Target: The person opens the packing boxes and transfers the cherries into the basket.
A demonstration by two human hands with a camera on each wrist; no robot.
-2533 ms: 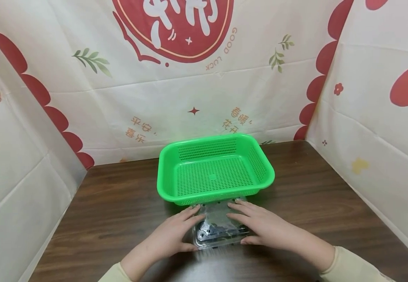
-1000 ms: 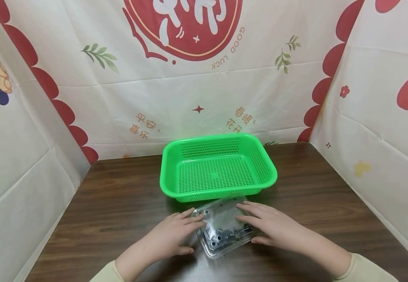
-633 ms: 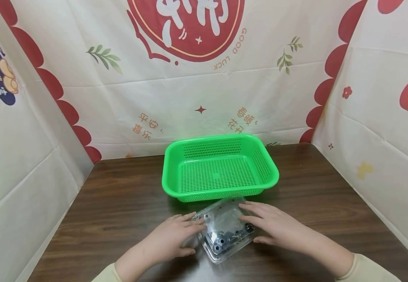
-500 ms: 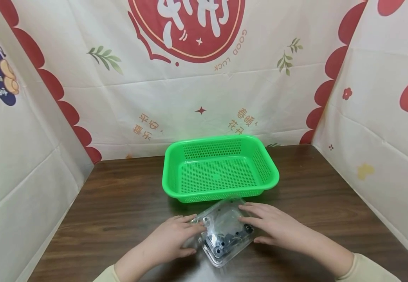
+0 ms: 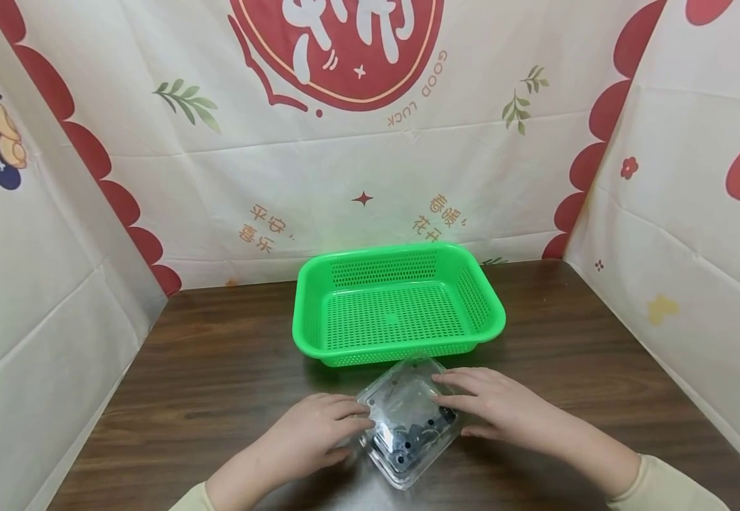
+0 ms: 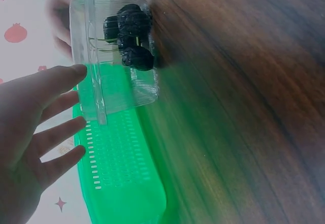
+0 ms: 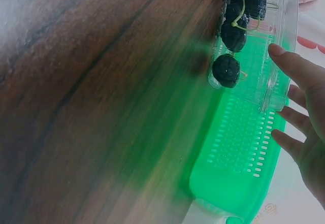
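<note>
A clear plastic clamshell box (image 5: 408, 419), its lid down, lies turned cornerwise on the table. Inside are several dark, bumpy berries (image 6: 134, 28) with thin green stems, like mulberries. My left hand (image 5: 312, 433) is at the box's left corner, fingers spread; its thumb tip meets the rim in the left wrist view. On the opposite side, my right hand (image 5: 501, 408) has its fingertips at the box's right edge, with the fingers loosely extended. In the right wrist view, its thumb lies against the box's rim and more berries (image 7: 226, 71) show through the wall.
Just behind the box stands a green plastic basket (image 5: 494, 323) with a perforated bottom and nothing in it. Both stand on a dark wood-grain table (image 5: 216, 348). White printed cloth (image 5: 319, 163) walls the table in at the back and both sides.
Between my hands the box has turned counterclockwise, so one corner now points toward me. My left hand has drawn slightly lower. The basket has stayed in place.
</note>
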